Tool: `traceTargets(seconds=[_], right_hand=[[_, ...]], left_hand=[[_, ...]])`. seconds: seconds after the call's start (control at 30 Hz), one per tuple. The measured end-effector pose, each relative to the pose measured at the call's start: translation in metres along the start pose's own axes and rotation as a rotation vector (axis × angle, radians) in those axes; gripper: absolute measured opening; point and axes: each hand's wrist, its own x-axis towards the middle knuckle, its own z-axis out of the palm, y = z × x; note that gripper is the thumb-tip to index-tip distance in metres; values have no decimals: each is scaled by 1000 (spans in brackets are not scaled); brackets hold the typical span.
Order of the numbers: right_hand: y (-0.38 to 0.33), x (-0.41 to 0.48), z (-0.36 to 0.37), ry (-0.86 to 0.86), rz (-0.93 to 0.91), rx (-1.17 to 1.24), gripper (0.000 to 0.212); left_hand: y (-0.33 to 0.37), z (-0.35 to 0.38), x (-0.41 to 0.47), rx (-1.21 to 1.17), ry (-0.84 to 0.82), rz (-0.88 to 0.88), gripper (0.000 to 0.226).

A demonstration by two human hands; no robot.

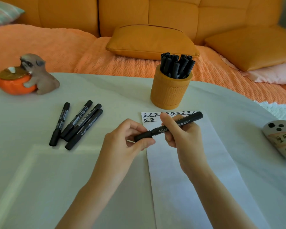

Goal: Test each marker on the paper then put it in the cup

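1. The right hand was wrapped around the barrel of a black marker, thumb up and fingers curled over it, holding it slantwise above the paper.
2. The left hand pinched the marker's cap between thumb and fingertips at the lower, nearer end. I couldn't tell whether the cap was fully seated.
3. The paper lay on the white desk under both hands. Its far edge carried a row of black 正 characters, with two more on a second line.
4. Just beyond the paper stood the orange ribbed cup, upright, with a bunch of black markers sticking out of it.
5. Four loose markers lay in a fan on the desk to the left, well apart from the cup.
6. At the desk's far left sat a dog figurine hugging an orange bowl.
7. On the right edge lay a pale figure with black dots on it.
8. Behind the desk, a mustard cushion rested on an orange blanket.
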Motion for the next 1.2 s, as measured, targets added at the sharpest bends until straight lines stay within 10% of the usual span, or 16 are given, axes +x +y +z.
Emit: traceTargets(seconds=[0.9,1.2], right_hand=[[8,-9,17,-60,34,66,34],[-14,-7,5,-247,187,-371,66]], left_hand=[[0,1,-11,-47,0,30,10],[4,-7,-9,109,75,106,5]])
